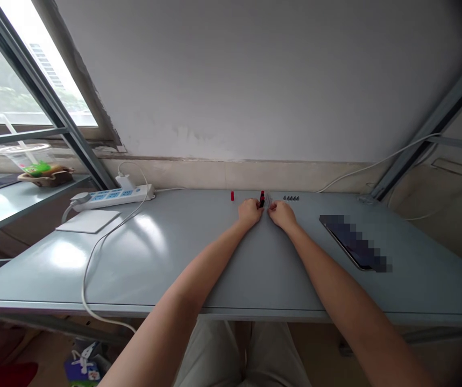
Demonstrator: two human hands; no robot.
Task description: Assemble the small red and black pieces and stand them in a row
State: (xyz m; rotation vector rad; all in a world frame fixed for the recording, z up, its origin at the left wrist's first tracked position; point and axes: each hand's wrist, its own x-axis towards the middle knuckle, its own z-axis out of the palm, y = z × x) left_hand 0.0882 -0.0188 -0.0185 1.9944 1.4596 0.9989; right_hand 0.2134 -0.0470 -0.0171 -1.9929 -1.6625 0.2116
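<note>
Left hand (250,212) and right hand (282,215) loosely curled, side by side near the far edge of a pale grey-blue table (166,263)
On my feed, I cannot tell whether either hand grips anything. Between the fingertips stands a small black-and-red cylindrical piece (262,200), just beside a narrow pale ribbed strip (268,200). Further left stands a small red cylinder (232,196), and further right lies a row of small dark pegs (291,198). A white power strip (113,196) sits far left, a dark flat tablet with a pixelated screen (354,243) right
</note>
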